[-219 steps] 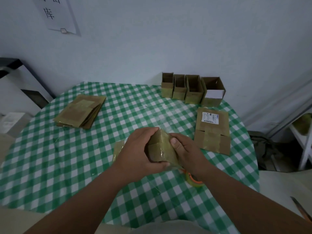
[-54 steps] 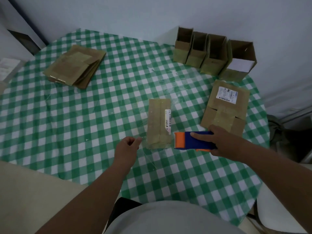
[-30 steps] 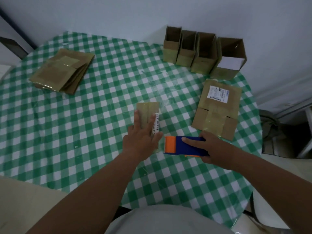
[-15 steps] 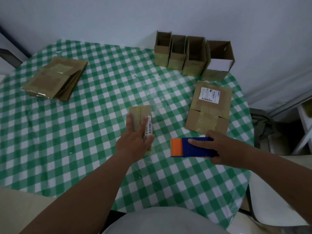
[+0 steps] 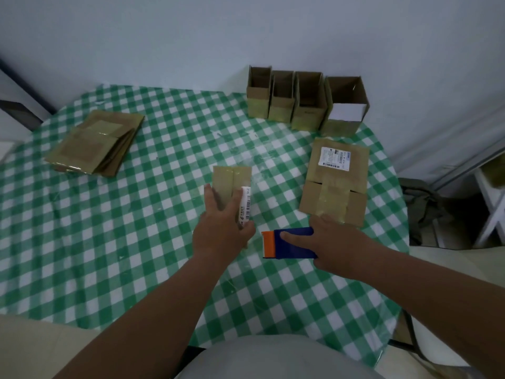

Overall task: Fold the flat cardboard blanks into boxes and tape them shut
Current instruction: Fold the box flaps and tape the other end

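Note:
A small taped cardboard box [image 5: 231, 179] with a white barcode label lies in the middle of the green checked table [image 5: 136, 220]. My left hand [image 5: 222, 228] lies flat on its near end, fingers straight, pressing it down. My right hand [image 5: 334, 243] grips a blue and orange tape dispenser [image 5: 287, 243] just right of the box's near end, index finger laid along its top. A stack of flat cardboard blanks [image 5: 97, 142] sits at the far left.
Several open-topped folded boxes [image 5: 306, 101] stand in a row at the back by the wall. A larger flat blank with a white shipping label [image 5: 336, 179] lies at the right. The table's round edge curves close on the right; a white chair leg [image 5: 492, 209] stands beyond.
My left hand went from pinching the tape end beside the box to lying flat on the box. My right hand has kept hold of the dispenser by the box's near end.

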